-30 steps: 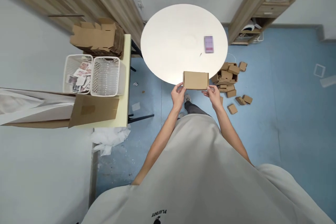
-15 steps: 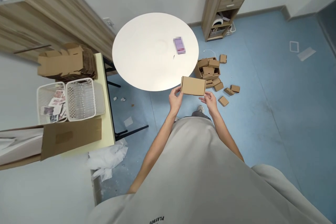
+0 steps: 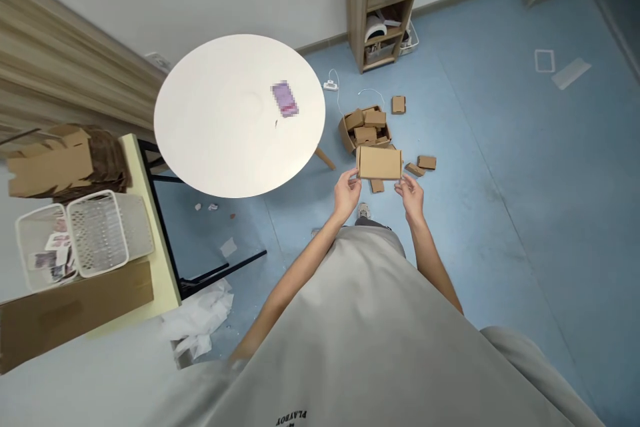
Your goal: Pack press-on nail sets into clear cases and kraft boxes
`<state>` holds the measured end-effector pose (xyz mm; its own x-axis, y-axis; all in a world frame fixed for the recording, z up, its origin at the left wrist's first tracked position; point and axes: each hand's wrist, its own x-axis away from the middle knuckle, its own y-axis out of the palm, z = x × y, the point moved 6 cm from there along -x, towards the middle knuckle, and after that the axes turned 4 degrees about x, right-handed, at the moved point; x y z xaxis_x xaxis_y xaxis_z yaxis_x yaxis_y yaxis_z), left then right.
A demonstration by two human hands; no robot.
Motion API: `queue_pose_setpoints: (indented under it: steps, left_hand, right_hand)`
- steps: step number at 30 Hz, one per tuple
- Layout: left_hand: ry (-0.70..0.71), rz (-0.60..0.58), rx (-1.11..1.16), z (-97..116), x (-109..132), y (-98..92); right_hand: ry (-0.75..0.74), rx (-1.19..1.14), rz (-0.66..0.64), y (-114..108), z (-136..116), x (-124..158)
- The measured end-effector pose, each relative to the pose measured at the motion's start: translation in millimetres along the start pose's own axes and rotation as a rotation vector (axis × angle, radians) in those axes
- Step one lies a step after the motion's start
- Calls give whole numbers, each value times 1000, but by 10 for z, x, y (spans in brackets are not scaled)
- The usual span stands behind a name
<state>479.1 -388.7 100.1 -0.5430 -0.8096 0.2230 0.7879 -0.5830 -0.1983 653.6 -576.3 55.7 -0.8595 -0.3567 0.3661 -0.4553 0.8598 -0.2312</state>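
Observation:
A small closed cardboard box (image 3: 380,163) is held up in front of my body between both hands. My left hand (image 3: 347,194) grips its near left corner, thumb and fingers closed on the edge. At the near right corner, my right hand (image 3: 411,196) pinches the box with its fingertips. Beyond and below it, a larger open carton (image 3: 347,139) on the floor is heaped with similar small boxes. Several more small boxes lie around that carton, including one (image 3: 399,105) by itself behind it.
A round white table (image 3: 215,147) stands ahead to the left, with a blurred purple item (image 3: 285,99) on it. At far left, a side table (image 3: 163,280) bears white baskets (image 3: 97,233) and flattened cardboard (image 3: 50,163). A narrow wooden cabinet (image 3: 357,13) stands by the wall.
My view has turned to the right, so the tables and cabinet sit further left. The box stays in both hands, now over the carton's near side; my right fingers have closed in on its corner.

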Motion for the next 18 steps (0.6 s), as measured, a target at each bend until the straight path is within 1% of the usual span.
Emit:
queue_pose_setpoints:
  steps: [1, 3, 5, 7, 9, 12, 15, 18]
  left_hand:
    - [6, -5, 19, 25, -17, 133]
    - [5, -17, 31, 59, -31, 337]
    - [-5, -40, 23, 72, -18, 468]
    - [-16, -53, 19, 62, 15, 533]
    - [-34, -45, 15, 34, 55, 547]
    - [-60, -10, -3, -17, 115, 510]
    - [-88, 22, -28, -54, 182, 430]
    - [-121, 48, -62, -76, 257, 318]
  right_hand:
    - [2, 10, 19, -102, -15, -105]
    - [2, 48, 51, -265, -43, -272]
    - [0, 80, 42, -354, -49, -380]
    - [18, 83, 8, -384, -16, -432]
    - [54, 70, -29, -374, 42, -440]
    - [120, 39, -69, -317, 120, -404]
    - [173, 11, -104, -232, 146, -356]
    - [191, 0, -155, -124, 122, -332]
